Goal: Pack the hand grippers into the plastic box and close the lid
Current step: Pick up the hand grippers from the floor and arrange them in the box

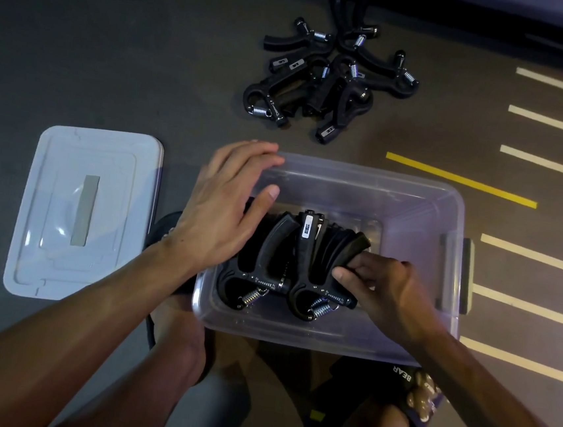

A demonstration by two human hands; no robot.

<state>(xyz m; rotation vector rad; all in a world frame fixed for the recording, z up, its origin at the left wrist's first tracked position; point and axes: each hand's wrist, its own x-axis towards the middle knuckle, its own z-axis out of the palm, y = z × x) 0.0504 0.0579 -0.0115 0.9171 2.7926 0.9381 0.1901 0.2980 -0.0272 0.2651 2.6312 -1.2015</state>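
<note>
Fingers (pixel 348 275) of the right hand (pixel 384 292) curl round the handle of the right-hand hand gripper (pixel 312 268) standing in the plastic box (pixel 411 205), pinching it inside the near half. Fingers of the left hand (pixel 225 208) lie straight and relaxed over the box's far-left corner, thumb dipping inside. A loose pile of hand grippers (pixel 324 76) lies on the floor beyond the box. Left of the box, well apart, lies the lid (pixel 84 211).
</note>
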